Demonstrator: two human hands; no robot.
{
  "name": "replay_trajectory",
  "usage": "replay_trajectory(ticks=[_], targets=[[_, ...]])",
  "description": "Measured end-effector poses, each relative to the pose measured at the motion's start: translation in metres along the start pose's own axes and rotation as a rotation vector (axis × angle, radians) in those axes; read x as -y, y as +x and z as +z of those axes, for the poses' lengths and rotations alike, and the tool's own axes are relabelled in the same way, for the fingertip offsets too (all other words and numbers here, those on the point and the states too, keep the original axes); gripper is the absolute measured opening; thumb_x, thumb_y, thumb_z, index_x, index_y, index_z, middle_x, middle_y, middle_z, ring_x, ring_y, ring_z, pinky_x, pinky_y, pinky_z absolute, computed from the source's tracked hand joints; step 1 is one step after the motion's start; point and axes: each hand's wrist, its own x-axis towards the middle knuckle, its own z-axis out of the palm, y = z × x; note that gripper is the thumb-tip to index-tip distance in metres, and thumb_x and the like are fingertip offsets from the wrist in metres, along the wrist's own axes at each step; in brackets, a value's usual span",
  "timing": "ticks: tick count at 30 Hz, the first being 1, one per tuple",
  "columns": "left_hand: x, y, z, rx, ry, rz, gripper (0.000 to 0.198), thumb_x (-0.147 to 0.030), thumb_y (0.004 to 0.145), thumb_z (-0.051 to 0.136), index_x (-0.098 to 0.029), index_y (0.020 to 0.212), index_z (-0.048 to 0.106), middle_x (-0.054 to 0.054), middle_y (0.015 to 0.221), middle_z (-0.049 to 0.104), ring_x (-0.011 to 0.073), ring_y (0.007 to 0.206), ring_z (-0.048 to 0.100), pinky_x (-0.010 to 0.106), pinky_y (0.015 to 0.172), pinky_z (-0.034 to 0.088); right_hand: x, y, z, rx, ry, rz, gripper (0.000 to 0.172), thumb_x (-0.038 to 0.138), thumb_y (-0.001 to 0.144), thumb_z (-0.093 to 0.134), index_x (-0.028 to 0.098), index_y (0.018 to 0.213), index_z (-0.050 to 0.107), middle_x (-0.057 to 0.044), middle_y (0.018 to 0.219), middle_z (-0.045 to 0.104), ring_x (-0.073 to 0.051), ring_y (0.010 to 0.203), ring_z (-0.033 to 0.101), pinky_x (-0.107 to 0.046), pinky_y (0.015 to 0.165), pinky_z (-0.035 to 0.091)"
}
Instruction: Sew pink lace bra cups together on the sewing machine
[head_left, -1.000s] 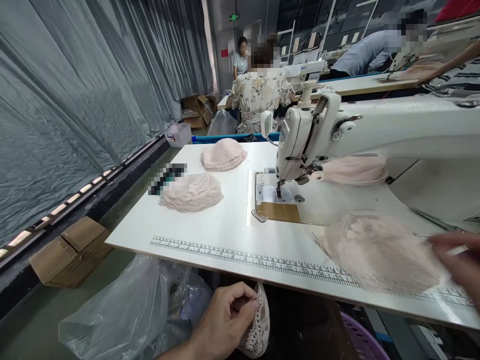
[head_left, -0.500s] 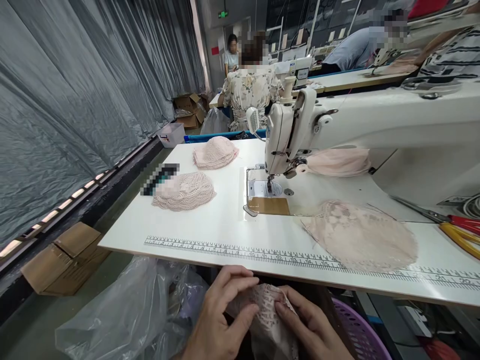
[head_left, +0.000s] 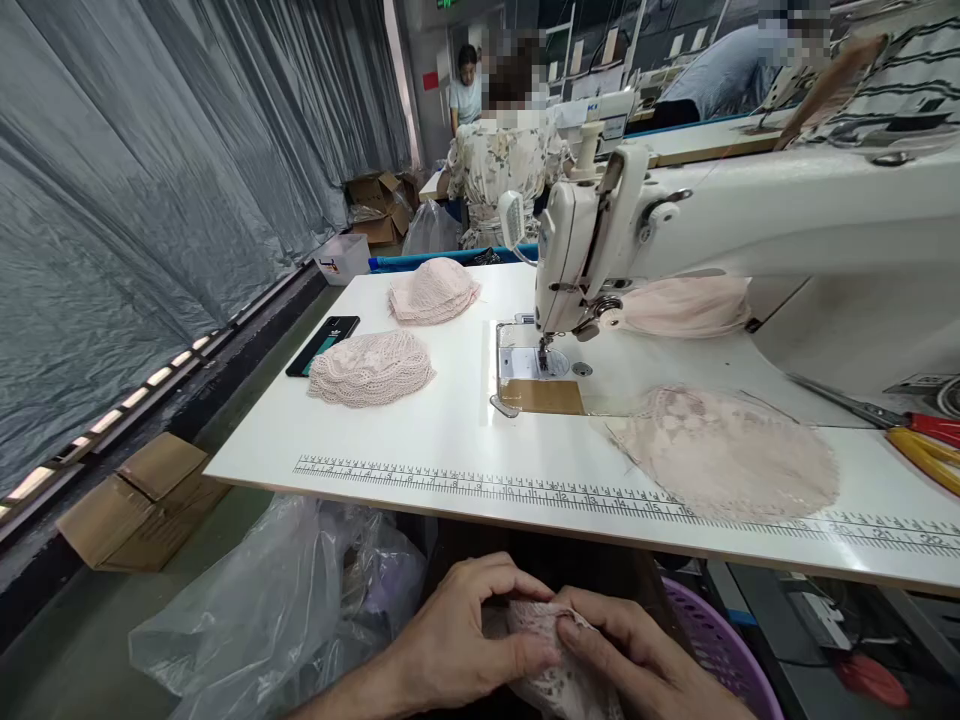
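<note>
Below the front edge of the table, a pale pink lace piece (head_left: 566, 682) is held between both hands. My left hand (head_left: 476, 630) curves round its left side, thumb pressed on the lace and fingers over its top. My right hand (head_left: 630, 645) pinches the upper right edge between thumb and fingers. The lower part of the lace runs out of view. Above the hands, on the table, lie a flat pink lace piece (head_left: 739, 455) at right and two stacks of lace cups, a nearer stack (head_left: 371, 368) and a farther stack (head_left: 433, 291).
A white sewing machine (head_left: 570, 250) stands on the white table (head_left: 457, 440), which has a printed ruler. Scissors (head_left: 892, 418) lie at right, a phone (head_left: 322, 345) at left. Below are a plastic bag (head_left: 262, 610) and a purple basket (head_left: 724, 650). Other people work behind.
My left hand has moved right and closed in on the lace, its thumb now on it. Both hands are nearer together and slightly lower. The camera view has shifted a little.
</note>
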Motion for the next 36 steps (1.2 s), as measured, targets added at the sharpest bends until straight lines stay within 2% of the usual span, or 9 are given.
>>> replay_trajectory(ticks=[3,7,13,15,20,23,27,31,36], targets=[[0.004,0.003,0.004,-0.026,-0.163,-0.152,0.023,-0.033,0.071,0.066,-0.01,0.075,0.066,-0.001,0.063,0.053,0.0096,0.06,0.046,0.02,0.058,0.035,-0.003,0.001,-0.006,0.007,-0.096,0.027,0.033,0.048,0.087,0.042,0.02,0.076,0.057,0.001,0.073,0.057,-0.016,0.071,0.053,-0.023,0.065,0.043],[0.008,0.005,0.004,-0.017,-0.295,-0.218,0.023,-0.032,0.067,0.068,-0.009,0.069,0.062,-0.001,0.063,0.05,0.0086,0.059,0.041,0.019,0.055,0.03,-0.017,0.001,-0.012,-0.075,-0.232,-0.02,0.022,0.03,0.088,0.039,0.021,0.072,0.051,0.002,0.067,0.056,-0.014,0.064,0.054,-0.022,0.06,0.044],[0.006,0.01,0.006,-0.03,-0.214,-0.293,0.02,-0.028,0.067,0.065,-0.009,0.072,0.064,-0.002,0.058,0.051,0.0083,0.056,0.041,0.019,0.053,0.031,-0.014,-0.014,-0.001,-0.392,-0.522,-0.423,0.024,0.025,0.088,0.045,0.027,0.112,0.048,-0.004,0.107,0.059,-0.018,0.096,0.059,-0.025,0.079,0.049],[0.004,0.012,0.008,-0.019,-0.167,-0.281,0.018,-0.026,0.067,0.065,-0.009,0.071,0.064,-0.003,0.058,0.05,0.008,0.056,0.04,0.019,0.053,0.03,-0.007,-0.012,0.0,-0.34,-0.644,-0.532,0.03,0.026,0.085,0.055,0.027,0.114,0.048,-0.006,0.111,0.056,-0.019,0.096,0.058,-0.027,0.079,0.05],[0.003,0.012,0.012,0.099,-0.26,-0.295,0.019,-0.024,0.063,0.068,-0.008,0.072,0.063,-0.004,0.059,0.045,0.0065,0.056,0.035,0.017,0.05,0.028,-0.002,0.0,-0.005,-0.148,-0.636,-0.53,0.015,0.017,0.089,0.05,0.022,0.103,0.052,-0.005,0.096,0.056,-0.015,0.082,0.059,-0.024,0.068,0.05],[0.006,0.011,0.012,0.197,-0.357,-0.318,0.024,-0.024,0.062,0.07,-0.008,0.077,0.063,-0.004,0.062,0.046,0.0066,0.057,0.037,0.018,0.052,0.03,-0.003,0.001,-0.008,-0.12,-0.631,-0.54,0.013,0.016,0.09,0.047,0.021,0.1,0.053,-0.005,0.095,0.057,-0.014,0.079,0.058,-0.024,0.067,0.049],[0.008,0.013,0.013,0.176,-0.29,-0.346,0.023,-0.022,0.059,0.071,-0.009,0.076,0.064,-0.004,0.06,0.048,0.0069,0.056,0.039,0.018,0.051,0.029,-0.002,-0.002,-0.008,-0.121,-0.689,-0.556,0.015,0.015,0.09,0.045,0.021,0.099,0.056,-0.006,0.092,0.059,-0.016,0.077,0.056,-0.026,0.065,0.048],[0.004,0.017,0.015,0.145,-0.311,-0.381,0.022,-0.023,0.056,0.073,-0.009,0.069,0.063,-0.005,0.057,0.047,0.0062,0.054,0.037,0.017,0.049,0.027,-0.001,0.0,-0.006,-0.126,-0.422,-0.496,0.014,0.019,0.091,0.045,0.021,0.082,0.055,-0.004,0.085,0.057,-0.014,0.074,0.055,-0.023,0.064,0.045],[-0.003,0.018,0.016,0.177,-0.382,-0.373,0.021,-0.028,0.059,0.072,-0.011,0.064,0.061,-0.004,0.057,0.049,0.0073,0.056,0.041,0.019,0.052,0.03,0.001,0.0,-0.007,-0.088,0.044,-0.239,0.021,0.033,0.092,0.044,0.021,0.077,0.051,0.001,0.075,0.054,-0.011,0.067,0.051,-0.02,0.06,0.042]])
